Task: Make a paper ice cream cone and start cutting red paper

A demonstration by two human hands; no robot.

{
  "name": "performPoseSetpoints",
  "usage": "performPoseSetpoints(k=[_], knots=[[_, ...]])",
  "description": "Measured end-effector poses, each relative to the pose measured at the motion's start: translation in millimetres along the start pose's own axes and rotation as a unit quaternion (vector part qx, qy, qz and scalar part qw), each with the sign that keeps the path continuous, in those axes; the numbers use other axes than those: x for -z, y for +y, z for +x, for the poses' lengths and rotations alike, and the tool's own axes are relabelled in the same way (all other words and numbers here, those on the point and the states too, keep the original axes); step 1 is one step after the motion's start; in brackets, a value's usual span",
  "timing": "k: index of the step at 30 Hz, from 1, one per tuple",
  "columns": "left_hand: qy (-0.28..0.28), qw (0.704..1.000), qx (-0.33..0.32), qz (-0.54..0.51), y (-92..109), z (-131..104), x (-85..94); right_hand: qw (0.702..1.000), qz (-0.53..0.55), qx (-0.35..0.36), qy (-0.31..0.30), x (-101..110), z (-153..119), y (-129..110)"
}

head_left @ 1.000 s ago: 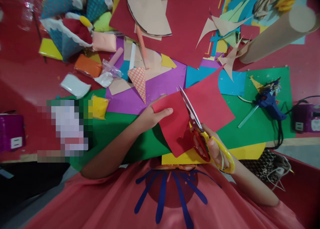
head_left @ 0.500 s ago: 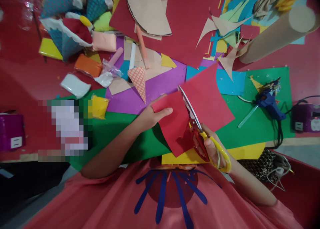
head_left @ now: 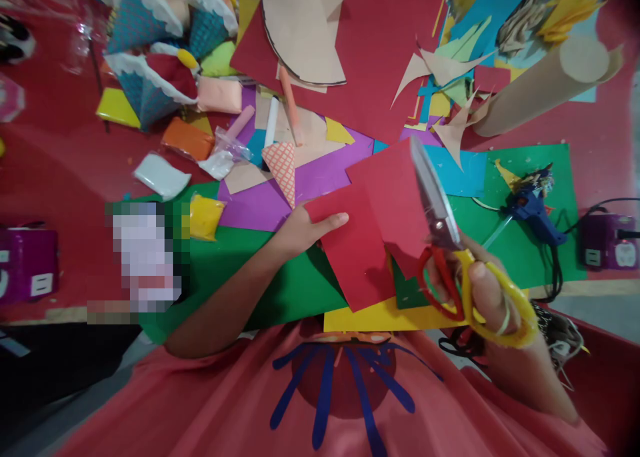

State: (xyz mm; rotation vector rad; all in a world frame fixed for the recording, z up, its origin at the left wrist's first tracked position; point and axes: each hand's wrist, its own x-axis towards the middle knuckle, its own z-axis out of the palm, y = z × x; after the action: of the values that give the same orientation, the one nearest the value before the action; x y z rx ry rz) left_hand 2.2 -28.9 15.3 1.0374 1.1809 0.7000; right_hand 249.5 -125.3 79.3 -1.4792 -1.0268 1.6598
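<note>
My left hand [head_left: 305, 232] pinches the left edge of a red paper sheet [head_left: 355, 250], thumb on top and the other fingers hidden beneath. Raised at the right, my right hand [head_left: 487, 290] grips scissors [head_left: 443, 224] by their red and yellow handles. The blades look closed and point up and away from me. Behind them lies a second red piece of paper [head_left: 393, 190], partly covered by the scissors and lying against the held sheet. Under the papers is a green sheet [head_left: 250, 264], with a yellow sheet [head_left: 370, 317] along the near edge.
A blue glue gun [head_left: 537, 214] with its cord lies at the right, near a purple box [head_left: 607, 240]. A beige paper roll [head_left: 540, 90] and paper scraps [head_left: 455, 60] are farther back. Paper cones [head_left: 155, 87], clay packets [head_left: 187, 139] and a small patterned cone [head_left: 281, 164] lie left.
The scissors have left the paper, moving right and up towards the camera, and their blades have closed. The right-hand red piece has shifted left and turned. My left hand stays nearly still.
</note>
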Motion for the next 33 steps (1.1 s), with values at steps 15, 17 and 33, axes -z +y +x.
performPoseSetpoints(k=[15, 17, 33], knots=[[-0.033, 0.995, -0.056, 0.075, -3.1, 3.8, 2.6, 0.664, -0.72, 0.077, 0.19, 36.0, 180.4, -61.9], [-0.033, 0.995, -0.054, 0.083, -2.9, 3.6, 2.9, 0.661, -0.724, 0.062, 0.185, 38.6, 176.7, -70.8], [0.007, 1.0, -0.019, -0.013, 7.7, 11.2, 6.0, 0.987, 0.159, -0.017, -0.035, -16.4, 141.1, -16.7]])
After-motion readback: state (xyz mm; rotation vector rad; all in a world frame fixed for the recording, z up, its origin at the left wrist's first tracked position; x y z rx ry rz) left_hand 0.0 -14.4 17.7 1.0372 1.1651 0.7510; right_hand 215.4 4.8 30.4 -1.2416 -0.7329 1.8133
